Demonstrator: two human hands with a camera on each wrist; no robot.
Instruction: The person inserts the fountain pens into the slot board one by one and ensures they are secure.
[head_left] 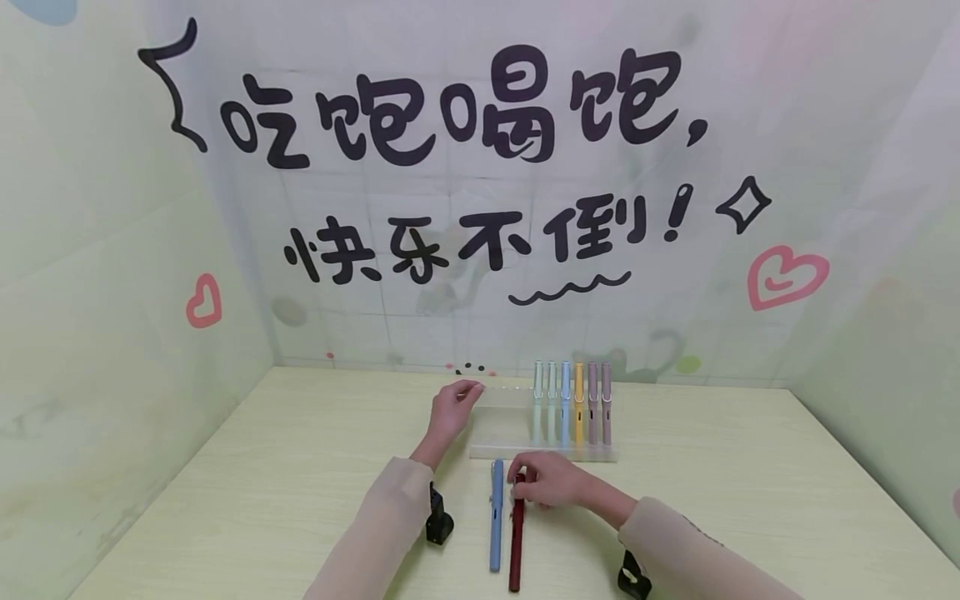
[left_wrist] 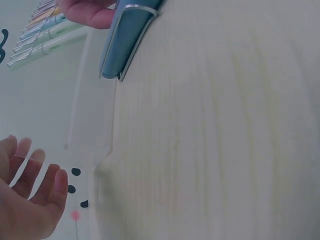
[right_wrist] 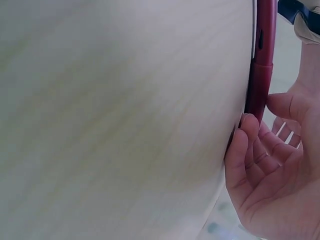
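My left hand (head_left: pixel 452 410) pinches the upper left corner of a clear pen stand (head_left: pixel 504 452); in the left wrist view its fingertips show through the clear panel. Lying on the table in front of the stand are a blue pen (head_left: pixel 497 518) and, just right of it, a dark red pen (head_left: pixel 516 546). My right hand (head_left: pixel 553 481) grips the red pen at its far end, between thumb and fingers. Up close in the right wrist view, the thumb lies along one side of the red pen (right_wrist: pixel 262 65) and the fingertips curl at its other side, low at the tabletop.
Several pens stand upright in the right part of the stand: two pale green, one light blue (head_left: pixel 566 404), one yellow (head_left: pixel 579 404) and two mauve ones (head_left: pixel 600 404). Behind the pale wooden table (head_left: pixel 300 475) hangs a printed backdrop (head_left: pixel 480 325), with side panels left and right.
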